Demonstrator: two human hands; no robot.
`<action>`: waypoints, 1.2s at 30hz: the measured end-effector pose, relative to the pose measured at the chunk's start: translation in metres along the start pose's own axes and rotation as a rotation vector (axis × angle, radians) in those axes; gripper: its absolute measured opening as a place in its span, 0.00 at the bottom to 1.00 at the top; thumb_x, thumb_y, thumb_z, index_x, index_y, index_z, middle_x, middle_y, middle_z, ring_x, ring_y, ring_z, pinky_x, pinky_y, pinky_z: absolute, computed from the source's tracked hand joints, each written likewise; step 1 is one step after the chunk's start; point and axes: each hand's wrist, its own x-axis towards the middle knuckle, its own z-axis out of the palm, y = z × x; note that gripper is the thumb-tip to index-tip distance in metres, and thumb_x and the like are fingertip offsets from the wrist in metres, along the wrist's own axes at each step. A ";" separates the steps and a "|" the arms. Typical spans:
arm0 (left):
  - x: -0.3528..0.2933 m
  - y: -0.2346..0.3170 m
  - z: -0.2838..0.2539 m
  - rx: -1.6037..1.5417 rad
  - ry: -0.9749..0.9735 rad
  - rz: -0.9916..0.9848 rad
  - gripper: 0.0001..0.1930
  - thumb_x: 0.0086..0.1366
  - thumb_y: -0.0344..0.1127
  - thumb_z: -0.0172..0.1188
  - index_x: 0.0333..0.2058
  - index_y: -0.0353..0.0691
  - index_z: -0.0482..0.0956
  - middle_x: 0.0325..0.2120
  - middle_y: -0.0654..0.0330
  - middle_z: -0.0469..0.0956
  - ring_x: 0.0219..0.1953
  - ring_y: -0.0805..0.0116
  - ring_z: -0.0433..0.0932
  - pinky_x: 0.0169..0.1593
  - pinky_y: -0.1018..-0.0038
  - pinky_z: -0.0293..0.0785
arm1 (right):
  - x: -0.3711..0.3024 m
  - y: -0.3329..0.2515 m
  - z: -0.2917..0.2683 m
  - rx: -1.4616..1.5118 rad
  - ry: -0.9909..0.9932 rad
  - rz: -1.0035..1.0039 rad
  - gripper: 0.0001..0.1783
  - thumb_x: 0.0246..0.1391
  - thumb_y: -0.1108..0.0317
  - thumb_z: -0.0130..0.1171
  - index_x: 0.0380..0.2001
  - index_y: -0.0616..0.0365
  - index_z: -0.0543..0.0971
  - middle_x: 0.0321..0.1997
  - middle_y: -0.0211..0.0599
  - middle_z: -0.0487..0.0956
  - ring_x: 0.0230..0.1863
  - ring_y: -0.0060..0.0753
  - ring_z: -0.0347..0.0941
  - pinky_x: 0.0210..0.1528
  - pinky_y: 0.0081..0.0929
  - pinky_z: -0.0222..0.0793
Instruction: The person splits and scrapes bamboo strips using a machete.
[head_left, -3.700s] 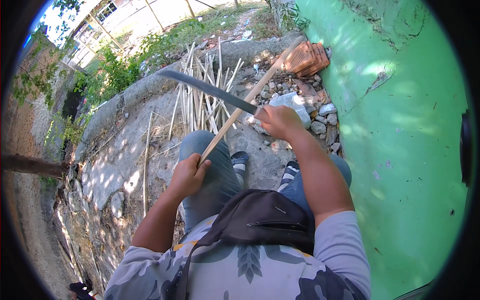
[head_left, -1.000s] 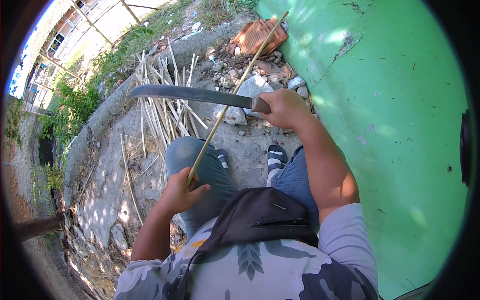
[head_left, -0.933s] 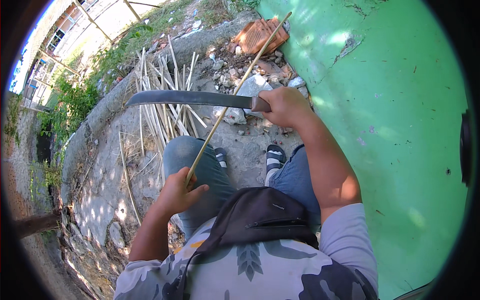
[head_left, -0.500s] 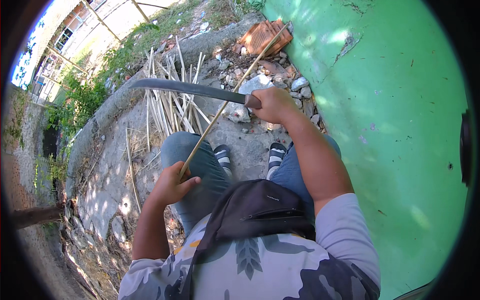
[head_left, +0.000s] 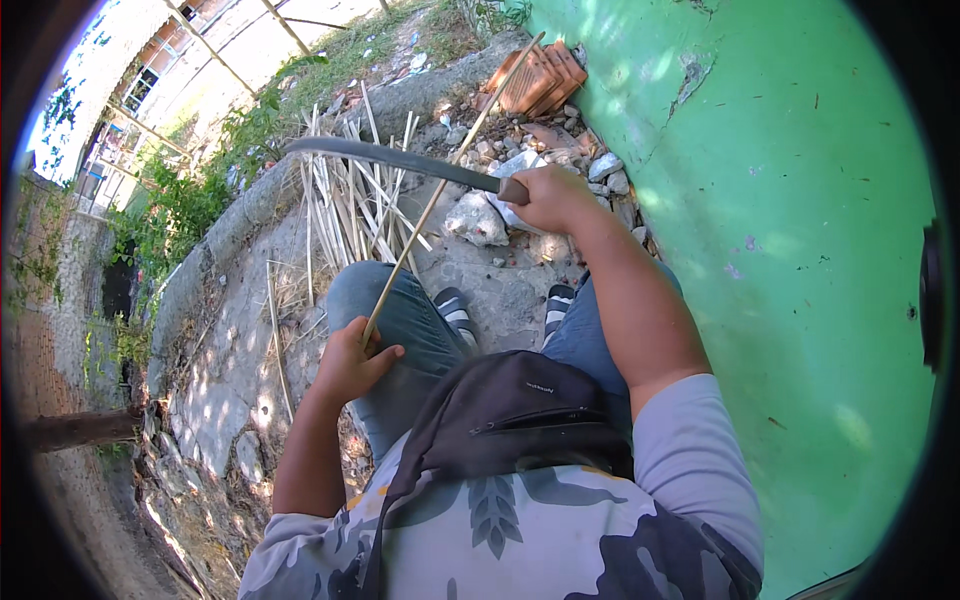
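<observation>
A machete (head_left: 400, 160) with a long dark blade, curved at its tip, is gripped by its brown handle in my right hand (head_left: 552, 200). Its blade points left and crosses a long, thin bamboo strip (head_left: 432, 207); whether the two touch, I cannot tell. The strip's near end is closed in my left hand (head_left: 352, 362), above my left knee. From there it slants up and away to the right, its far tip over some orange roof tiles (head_left: 540, 80). Behind the blade, a loose pile of pale split strips (head_left: 355, 205) lies on the ground.
A green wall (head_left: 790, 250) runs along my right side. Rubble and stones (head_left: 478, 218) lie ahead beside the tiles. A low concrete kerb (head_left: 215, 255) curves round the left, with green plants (head_left: 180, 205) beyond. A black bag (head_left: 530, 405) rests on my lap.
The strip's far end has swung left, and the machete has shifted slightly right and down along with my right hand. Both hands keep their grips. The whole view has tilted a little.
</observation>
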 end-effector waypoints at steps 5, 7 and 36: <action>0.005 -0.008 0.003 0.002 -0.019 -0.047 0.21 0.54 0.43 0.77 0.29 0.37 0.72 0.18 0.60 0.71 0.21 0.66 0.69 0.28 0.66 0.68 | 0.001 -0.009 -0.005 0.067 0.071 0.066 0.10 0.51 0.57 0.64 0.38 0.41 0.85 0.37 0.37 0.85 0.42 0.46 0.82 0.46 0.43 0.76; 0.008 -0.007 0.002 -0.003 -0.026 -0.044 0.21 0.54 0.43 0.77 0.29 0.37 0.72 0.18 0.60 0.71 0.21 0.66 0.69 0.28 0.66 0.68 | 0.000 -0.016 -0.005 0.005 -0.032 -0.065 0.12 0.48 0.56 0.67 0.35 0.46 0.84 0.32 0.41 0.84 0.38 0.51 0.82 0.41 0.46 0.75; -0.011 -0.010 -0.011 -0.150 -0.035 -0.047 0.20 0.58 0.41 0.75 0.28 0.37 0.70 0.17 0.62 0.69 0.22 0.73 0.65 0.27 0.68 0.66 | -0.001 -0.007 -0.005 -0.006 0.134 -0.184 0.09 0.47 0.60 0.65 0.33 0.48 0.82 0.27 0.43 0.82 0.33 0.54 0.80 0.38 0.49 0.75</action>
